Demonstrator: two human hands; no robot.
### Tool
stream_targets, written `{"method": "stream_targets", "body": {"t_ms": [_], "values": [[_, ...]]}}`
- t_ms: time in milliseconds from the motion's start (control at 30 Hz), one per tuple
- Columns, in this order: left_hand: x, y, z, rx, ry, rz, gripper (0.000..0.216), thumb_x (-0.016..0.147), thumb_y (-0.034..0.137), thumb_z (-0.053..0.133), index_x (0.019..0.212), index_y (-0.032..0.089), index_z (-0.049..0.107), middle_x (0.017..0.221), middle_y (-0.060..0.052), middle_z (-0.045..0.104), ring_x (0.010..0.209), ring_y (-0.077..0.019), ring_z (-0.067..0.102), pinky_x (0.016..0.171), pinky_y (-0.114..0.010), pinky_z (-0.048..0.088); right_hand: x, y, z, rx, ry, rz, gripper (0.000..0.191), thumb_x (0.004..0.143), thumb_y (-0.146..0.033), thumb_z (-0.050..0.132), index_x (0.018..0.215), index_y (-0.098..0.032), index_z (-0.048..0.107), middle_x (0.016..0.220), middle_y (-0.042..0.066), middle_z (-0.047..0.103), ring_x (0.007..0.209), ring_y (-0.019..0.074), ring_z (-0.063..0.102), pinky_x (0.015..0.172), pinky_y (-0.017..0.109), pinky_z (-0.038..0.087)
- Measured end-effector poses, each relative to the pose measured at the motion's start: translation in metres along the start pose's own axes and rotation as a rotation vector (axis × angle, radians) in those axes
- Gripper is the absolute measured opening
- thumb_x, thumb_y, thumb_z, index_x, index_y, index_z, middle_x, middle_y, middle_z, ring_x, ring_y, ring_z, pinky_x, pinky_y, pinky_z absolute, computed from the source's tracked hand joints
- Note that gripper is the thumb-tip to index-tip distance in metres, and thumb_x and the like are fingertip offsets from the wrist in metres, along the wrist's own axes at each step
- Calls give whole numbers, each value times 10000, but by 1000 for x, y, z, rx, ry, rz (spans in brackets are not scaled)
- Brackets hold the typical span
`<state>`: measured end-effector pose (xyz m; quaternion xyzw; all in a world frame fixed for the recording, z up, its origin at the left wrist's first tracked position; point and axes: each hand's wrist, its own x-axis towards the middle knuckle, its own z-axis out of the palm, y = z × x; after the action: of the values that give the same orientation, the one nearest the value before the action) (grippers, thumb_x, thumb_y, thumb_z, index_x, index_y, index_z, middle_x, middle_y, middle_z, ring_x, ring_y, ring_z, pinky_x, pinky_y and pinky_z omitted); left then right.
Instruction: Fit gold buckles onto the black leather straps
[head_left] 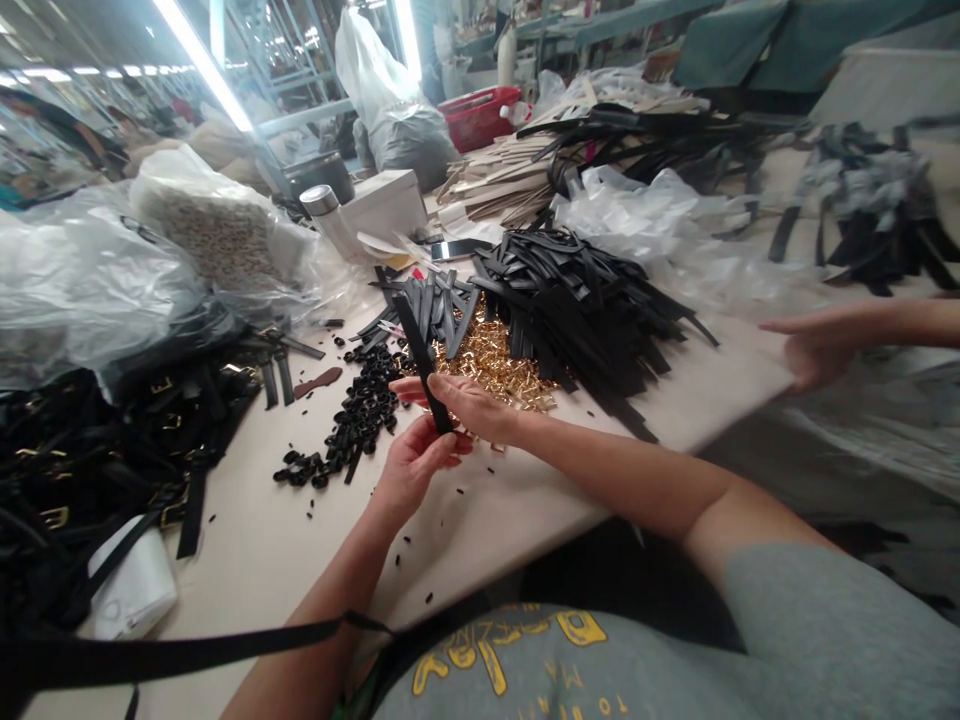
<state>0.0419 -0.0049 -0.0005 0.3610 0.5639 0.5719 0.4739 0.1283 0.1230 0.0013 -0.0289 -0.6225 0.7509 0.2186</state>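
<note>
A black strap [415,335] stands at a slant between my two hands, over the middle of the table. My left hand [415,462] pinches its lower end between thumb and fingers. Higher up, my right hand [465,402] has its thumb pressed on the strap, with the fingers behind it. Just beyond my hands lies a heap of small gold buckles [499,365]. To their left spreads a pile of small black loops [360,415]. Shorter black straps [439,300] lie behind the buckles.
A large heap of black straps [577,300] lies at the right. Finished-looking buckled straps [161,430] are piled at the left near plastic bags [217,220]. A phone [459,249] and a flask [321,205] stand farther back. Another person's hand [814,345] reaches in at the right edge.
</note>
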Motion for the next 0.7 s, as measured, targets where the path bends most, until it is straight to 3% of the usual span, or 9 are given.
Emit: {"method": "stream_targets", "body": {"t_ms": [233, 433, 500, 567, 633, 700], "values": [[4, 1, -16, -221, 125, -31, 340, 750, 362, 751, 989, 161, 616, 678, -20, 650, 536, -118, 600, 531, -205, 490, 5, -3, -7, 201, 133, 80, 396, 843, -498, 598, 1032, -160, 681, 1152, 97, 655, 1048, 187, 611, 941, 357, 499], [10, 9, -31, -379, 298, -20, 320, 646, 280, 811, 879, 144, 638, 634, -19, 636, 528, -90, 573, 522, -166, 488, 6, 3, -11, -58, 174, 110, 548, 838, -621, 501, 813, -103, 680, 805, 95, 689, 721, 148, 639, 639, 250, 509], [12, 10, -34, -398, 315, -26, 320, 620, 259, 818, 861, 138, 644, 606, -13, 621, 503, -81, 551, 490, -151, 469, 3, 0, -11, -303, 143, 6, 579, 879, -610, 443, 643, -114, 628, 611, 56, 621, 551, 107, 561, 558, 233, 451], [13, 11, -37, -401, 325, -25, 325, 601, 246, 823, 851, 133, 649, 588, -10, 609, 488, -75, 533, 464, -138, 449, -2, -8, -11, -590, 134, -227, 555, 919, -537, 431, 554, -139, 559, 527, 24, 544, 490, 89, 486, 536, 239, 403], [13, 11, -39, -408, 336, -32, 335, 580, 242, 829, 840, 131, 650, 579, -10, 603, 484, -74, 524, 450, -132, 438, -4, -18, -13, -833, 170, -484, 465, 928, -465, 471, 601, -149, 571, 584, 27, 566, 552, 104, 510, 581, 255, 412], [13, 11, -39, -417, 337, -48, 344, 564, 240, 836, 832, 127, 652, 576, -10, 599, 486, -73, 523, 449, -130, 439, -3, -26, -16, -1016, 195, -639, 345, 917, -451, 515, 790, -158, 644, 796, 62, 659, 748, 147, 597, 725, 295, 461]]}}
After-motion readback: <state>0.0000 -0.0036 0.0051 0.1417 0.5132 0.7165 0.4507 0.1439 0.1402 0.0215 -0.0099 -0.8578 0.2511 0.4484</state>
